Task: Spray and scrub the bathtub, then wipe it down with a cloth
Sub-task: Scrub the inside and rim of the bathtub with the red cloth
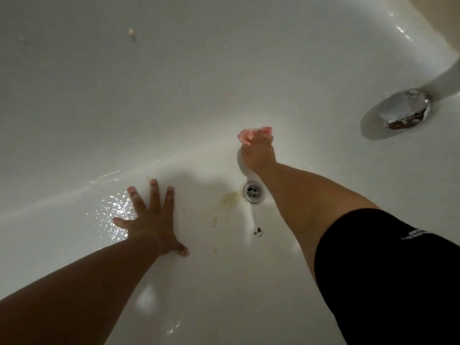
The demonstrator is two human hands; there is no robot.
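Observation:
I look down into a white bathtub (174,95) with a wet, glossy floor. My left hand (151,217) lies flat on the tub floor with its fingers spread, next to a patch of glinting water. My right hand (257,151) reaches further in, just beyond the drain (253,193), and holds a small pink scrubber (245,136) against the tub surface. Most of the scrubber is hidden under my fingers. Yellowish stains (225,204) run across the floor to the left of the drain.
A chrome overflow cap (404,110) sits on the end wall at the right. A small dark speck (258,231) lies below the drain, and a pale fleck (132,33) clings to the far wall. The tub rim (428,23) curves at the upper right.

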